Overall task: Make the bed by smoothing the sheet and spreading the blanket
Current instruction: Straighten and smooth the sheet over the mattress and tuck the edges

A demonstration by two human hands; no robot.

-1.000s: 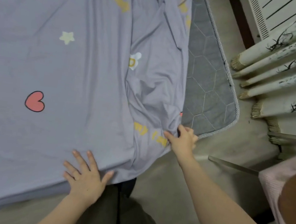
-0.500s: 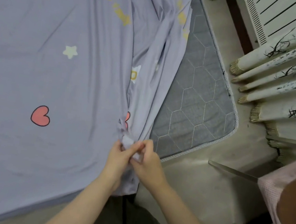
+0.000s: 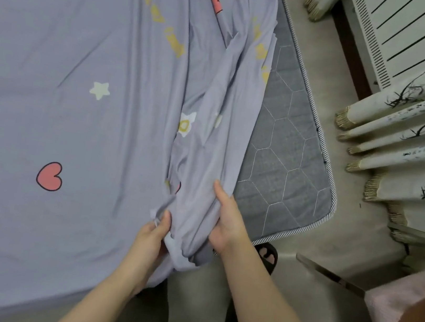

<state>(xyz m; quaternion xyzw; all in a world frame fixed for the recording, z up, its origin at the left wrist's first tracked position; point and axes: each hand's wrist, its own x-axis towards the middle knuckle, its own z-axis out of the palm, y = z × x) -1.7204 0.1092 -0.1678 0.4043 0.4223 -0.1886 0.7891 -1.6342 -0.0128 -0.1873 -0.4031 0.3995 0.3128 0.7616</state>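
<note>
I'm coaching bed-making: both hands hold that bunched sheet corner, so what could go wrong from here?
The sheet is bunched into a long fold gripped by the left hand and right hand; tugging it like that may set creases. The grey mattress pad lies bare at the corner and might stay uncovered. Cloth hangs near the slippered foot and could be stepped on.

Just right of the fingers (image 3: 219, 193) of the right hand (image 3: 227, 221) lies a grey quilted mattress pad (image 3: 281, 171). Farther right are cream fringed curtains (image 3: 406, 151) with black branch prints and a white slatted panel (image 3: 407, 32). Below the fingers is a black slipper (image 3: 267, 254) on the beige floor (image 3: 330, 250).
</note>
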